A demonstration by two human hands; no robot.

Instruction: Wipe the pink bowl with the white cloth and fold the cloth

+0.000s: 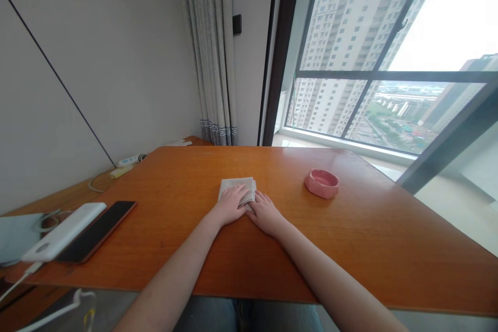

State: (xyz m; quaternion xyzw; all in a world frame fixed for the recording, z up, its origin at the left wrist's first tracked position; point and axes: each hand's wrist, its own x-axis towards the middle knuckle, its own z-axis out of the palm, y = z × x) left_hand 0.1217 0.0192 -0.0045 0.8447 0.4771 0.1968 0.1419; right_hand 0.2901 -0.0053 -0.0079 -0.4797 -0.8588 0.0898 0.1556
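A light grey folded cloth (pixel 232 182) lies on the wooden table in front of me, its layers showing at the right edge. My left hand (pixel 233 203) rests palm down on top of it, fingers stretched forward and lying flat. At the cloth's lower right corner is my right hand (pixel 267 212), its fingers along the edge and its thumb near the bottom, with a bit of cloth between them. The two hands nearly touch. Parts of the cloth are hidden beneath them.
A pink ashtray-like dish (pixel 322 183) stands to the right on the table (pixel 373 233). At the left lie a white power bank (pixel 66 231) with a cable and a dark phone (pixel 99 231). Further back are a power strip (pixel 128 161), a curtain (pixel 213 52) and a window.
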